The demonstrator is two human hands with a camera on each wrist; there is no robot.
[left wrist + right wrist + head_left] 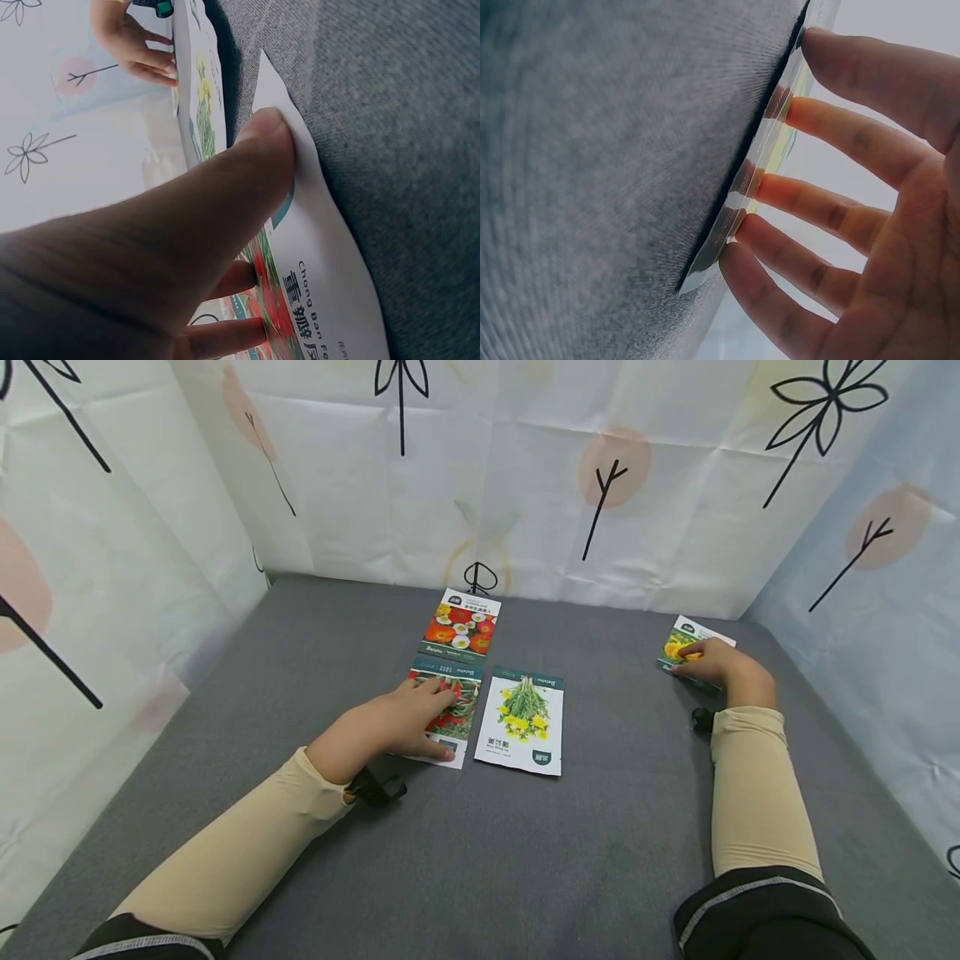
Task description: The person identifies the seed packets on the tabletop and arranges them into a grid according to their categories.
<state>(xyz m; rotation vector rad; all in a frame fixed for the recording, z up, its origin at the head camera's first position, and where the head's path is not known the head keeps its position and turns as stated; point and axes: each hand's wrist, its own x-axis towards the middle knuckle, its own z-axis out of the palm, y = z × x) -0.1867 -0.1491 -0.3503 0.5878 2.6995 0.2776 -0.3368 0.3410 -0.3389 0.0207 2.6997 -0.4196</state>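
Observation:
My left hand (408,718) rests with spread fingers on a seed packet (467,714) picturing red blooms among green leaves. In the left wrist view, the thumb presses on that packet's white end (330,255). Over at the far right of the table, my right hand (723,668) touches another seed packet (684,631) with yellow flowers on it. The right wrist view shows the fingertips (776,187) and thumb lying along this packet, fingers fairly straight. Part of each touched packet is hidden under the hand.
A seed packet with orange, red and white flowers (459,631) lies just beyond the left-hand packet. To its right lies a white packet with yellow flowers (522,718). A grey cloth-like surface (555,860) carries them, and patterned white curtains (525,485) stand behind and at both sides.

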